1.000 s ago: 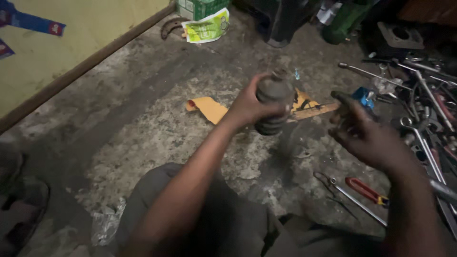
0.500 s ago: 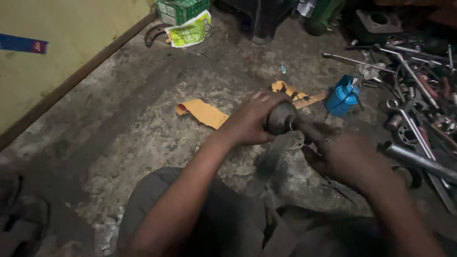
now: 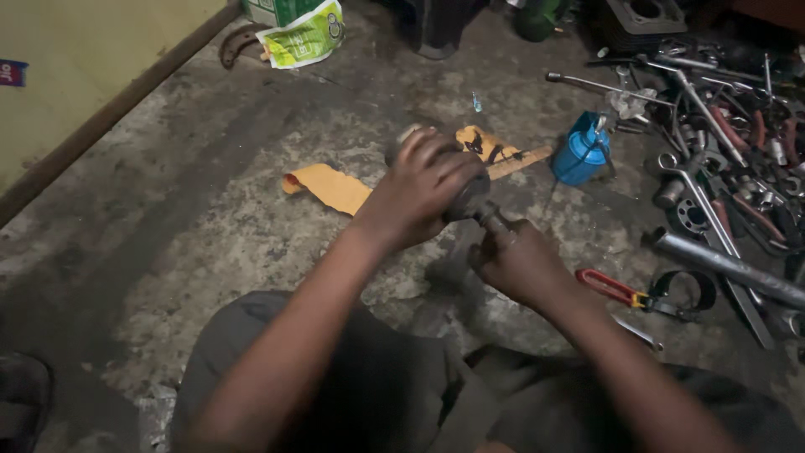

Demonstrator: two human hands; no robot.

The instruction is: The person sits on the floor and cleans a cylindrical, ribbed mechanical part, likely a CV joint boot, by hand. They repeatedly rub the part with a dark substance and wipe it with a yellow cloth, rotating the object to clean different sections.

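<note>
The left hand (image 3: 423,189) is wrapped tight over a dark rounded metal part (image 3: 466,198), which sits held in the air above the concrete floor (image 3: 193,201) and in front of the person's knees, so most of its body is hidden under the fingers; just to the right, the right hand (image 3: 521,267) is closed around the part's thin shaft (image 3: 495,222), whose lower end I cannot make out. Farther right, a blue oil can (image 3: 580,149) stands near a pile of wrenches (image 3: 721,159) too dim and tangled to tell apart, partly cut off by the frame edge. Compared with 1 second ago, the right hand is no longer open and apart but has closed on the shaft, and both hands sit lower and closer together.
</note>
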